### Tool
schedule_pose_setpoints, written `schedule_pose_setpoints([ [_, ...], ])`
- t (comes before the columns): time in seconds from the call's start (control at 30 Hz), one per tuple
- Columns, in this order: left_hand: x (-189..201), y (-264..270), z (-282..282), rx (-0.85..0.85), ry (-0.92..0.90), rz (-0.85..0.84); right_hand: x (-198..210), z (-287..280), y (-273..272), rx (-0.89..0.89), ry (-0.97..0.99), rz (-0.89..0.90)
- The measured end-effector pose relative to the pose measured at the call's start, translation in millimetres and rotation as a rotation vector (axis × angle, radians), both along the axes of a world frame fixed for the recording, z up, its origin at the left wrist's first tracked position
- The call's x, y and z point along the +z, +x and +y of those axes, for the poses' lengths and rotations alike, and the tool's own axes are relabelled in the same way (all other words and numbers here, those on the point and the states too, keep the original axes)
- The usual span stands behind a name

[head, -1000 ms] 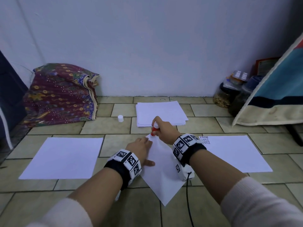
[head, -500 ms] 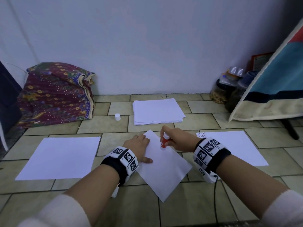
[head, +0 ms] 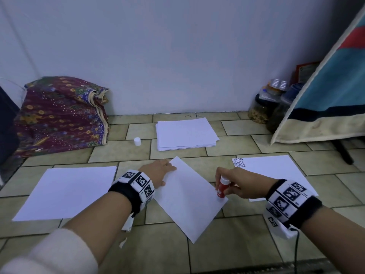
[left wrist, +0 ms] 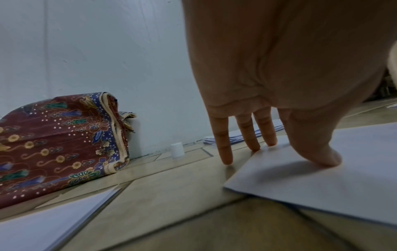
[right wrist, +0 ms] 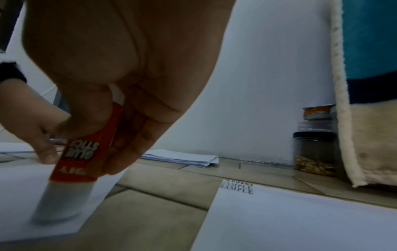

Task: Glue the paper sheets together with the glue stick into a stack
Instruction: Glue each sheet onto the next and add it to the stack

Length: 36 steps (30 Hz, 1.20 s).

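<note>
Glue stick (head: pixel 221 188) — red plastic cylinder, right fingers (head: pixel 236 191) grasping; left fingers (head: pixel 167 166) flat on smooth paper (head: pixel 189 198).

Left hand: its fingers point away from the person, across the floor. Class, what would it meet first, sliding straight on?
Probably the paper stack by the wall; the left hand has only bare tiles before it, though depth is uncertain.

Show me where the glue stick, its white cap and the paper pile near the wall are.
glue stick (head: pixel 222 188): head view, on the red body.
white cap (head: pixel 137 141): head view, on its side.
paper pile (head: pixel 185 133): head view, on the top sheet.
</note>
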<state>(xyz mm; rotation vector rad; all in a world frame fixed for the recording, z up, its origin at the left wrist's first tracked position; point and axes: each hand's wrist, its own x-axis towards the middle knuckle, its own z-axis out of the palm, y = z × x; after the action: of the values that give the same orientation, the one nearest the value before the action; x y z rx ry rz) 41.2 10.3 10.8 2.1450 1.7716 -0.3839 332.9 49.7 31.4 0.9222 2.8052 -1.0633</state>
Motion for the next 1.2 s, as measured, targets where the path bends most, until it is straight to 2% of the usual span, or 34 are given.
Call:
schedule_pose_setpoints([
  [0.07,0.3,-0.7,-1.0,-0.010,0.021,0.003,5.3,5.7,5.5,0.001,-0.026,-0.057],
  [0.13,0.1,-4.0,-2.7,-0.001,0.052,0.004,11.0,13.3,11.5,-0.095,-0.149,0.041],
  [0.27,-8.1,-15.7,-11.7,0.058,0.098,-0.030,21.6,25.0,12.6,-0.482,-0.583,0.693],
  [0.33,-16.0,-17.3,-19.5,0.093,0.114,-0.014,20.1,29.6,0.6,-0.584,-0.743,0.956],
  [0.37,-19.8,-17.8,-23.1,0.102,0.107,0.009,18.7,31.6,-9.8,-0.631,-0.807,1.050],
  [0.43,-24.0,-18.4,-28.3,0.117,0.048,0.032,15.4,35.3,-34.5,-0.724,-0.863,1.108],
  [0.5,-23.7,-19.8,-31.2,0.135,-0.030,0.000,12.2,38.0,-61.8,-0.742,-0.869,1.038],
  [0.57,-23.3,-21.5,-32.6,0.128,-0.090,-0.029,9.0,41.5,-88.6,-0.674,-0.810,0.878],
  [0.7,-32.4,-23.4,-30.6,0.142,-0.099,-0.012,3.9,53.3,-142.6,-0.642,-0.538,0.515],
  [0.9,-31.4,-20.1,-30.8,0.178,-0.094,-0.016,-0.9,57.7,-216.7,-0.479,-0.008,0.203],
  [1.03,-35.9,-21.9,-31.4,0.202,-0.072,-0.027,-1.8,57.9,-246.3,-0.380,0.128,0.041],
  [1.2,-32.4,-22.2,-31.8,0.196,-0.093,-0.028,-2.6,58.1,-258.4,-0.340,0.232,-0.042],
])
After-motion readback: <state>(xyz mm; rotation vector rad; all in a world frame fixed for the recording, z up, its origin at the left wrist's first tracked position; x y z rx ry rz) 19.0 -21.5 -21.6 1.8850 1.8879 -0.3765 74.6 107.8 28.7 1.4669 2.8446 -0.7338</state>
